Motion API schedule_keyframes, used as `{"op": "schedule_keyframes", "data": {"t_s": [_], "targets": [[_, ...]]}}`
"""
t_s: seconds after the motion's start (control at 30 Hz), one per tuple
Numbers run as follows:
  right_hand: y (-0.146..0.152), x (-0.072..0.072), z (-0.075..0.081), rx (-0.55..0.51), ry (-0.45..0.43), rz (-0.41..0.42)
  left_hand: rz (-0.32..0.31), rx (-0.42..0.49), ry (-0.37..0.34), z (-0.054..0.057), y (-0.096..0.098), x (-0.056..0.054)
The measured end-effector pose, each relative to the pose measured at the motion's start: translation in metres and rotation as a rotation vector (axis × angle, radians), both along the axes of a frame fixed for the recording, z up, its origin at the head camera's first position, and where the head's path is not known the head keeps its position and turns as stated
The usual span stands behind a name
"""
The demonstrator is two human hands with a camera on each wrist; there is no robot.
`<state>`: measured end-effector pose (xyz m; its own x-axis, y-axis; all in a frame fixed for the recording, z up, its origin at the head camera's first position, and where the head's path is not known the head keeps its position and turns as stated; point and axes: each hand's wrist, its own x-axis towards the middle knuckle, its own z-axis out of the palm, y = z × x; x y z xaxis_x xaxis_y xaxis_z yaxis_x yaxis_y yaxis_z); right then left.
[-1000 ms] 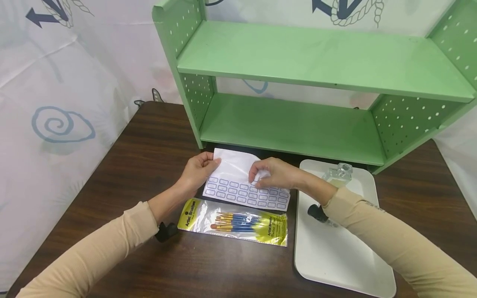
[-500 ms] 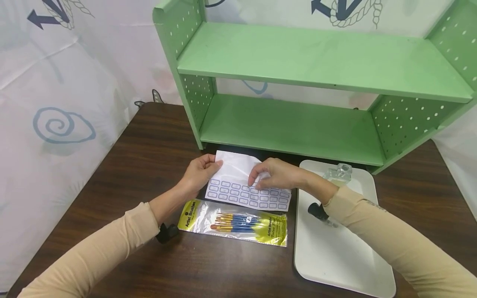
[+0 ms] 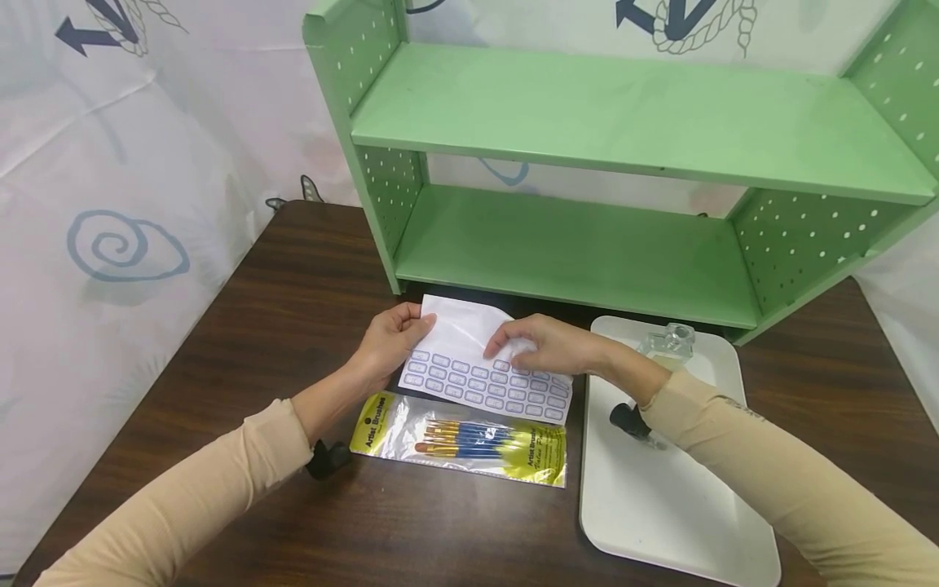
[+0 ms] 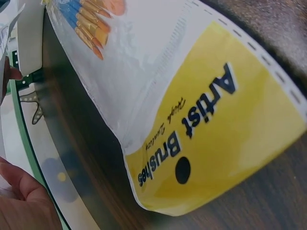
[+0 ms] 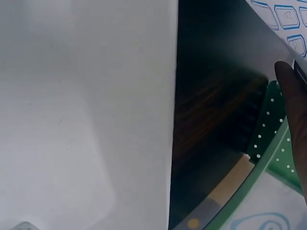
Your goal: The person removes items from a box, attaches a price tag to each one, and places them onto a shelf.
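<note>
A white sheet of small blue-outlined labels (image 3: 456, 385) is held up above the table, its top part blank. At its upper left edge my left hand (image 3: 392, 338) pinches it between thumb and fingers. On the sheet's right side my right hand (image 3: 553, 342) holds it, index finger and thumb apart over the top rows of labels; its other fingers are hidden. In the right wrist view, a finger (image 5: 290, 91) is close to the sheet's edge. Just below the sheet lies a clear packet of artist brushes (image 3: 462, 440) with yellow printed ends.
A white tray (image 3: 678, 514) lies at the right under my right forearm, bearing a clear glass bottle (image 3: 669, 342) and a black-capped item (image 3: 629, 420). A green shelf unit (image 3: 579, 240) stands behind. Something small and black (image 3: 328, 459) sits beside my left wrist.
My right index finger and thumb have spread apart over the sheet; a white bit seen between them earlier no longer shows. The sheet's lower right has dipped slightly. My left hand keeps its pinch.
</note>
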<state>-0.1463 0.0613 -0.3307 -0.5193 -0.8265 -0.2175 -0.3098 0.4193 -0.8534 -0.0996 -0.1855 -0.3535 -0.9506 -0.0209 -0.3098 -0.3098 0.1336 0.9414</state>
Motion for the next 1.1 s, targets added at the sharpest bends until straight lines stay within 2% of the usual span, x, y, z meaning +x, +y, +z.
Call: {"op": "schedule_keyframes", "data": {"t_s": [0.23,0.83,1.1], "targets": [[0.0014,-0.0021,-0.0004,-0.006,-0.027,0.012,-0.003,-0.003,0.006,-0.0006,0.0008,-0.0004],[0.003,-0.0038,-0.0004,-0.003,0.009,0.03,-0.02,-0.008,0.011,-0.0019,0.0017,0.0],[0.0032,-0.0034,-0.0009,-0.006,-0.05,0.039,-0.01,-0.008,0.006,-0.0035,0.0012,-0.0013]]}}
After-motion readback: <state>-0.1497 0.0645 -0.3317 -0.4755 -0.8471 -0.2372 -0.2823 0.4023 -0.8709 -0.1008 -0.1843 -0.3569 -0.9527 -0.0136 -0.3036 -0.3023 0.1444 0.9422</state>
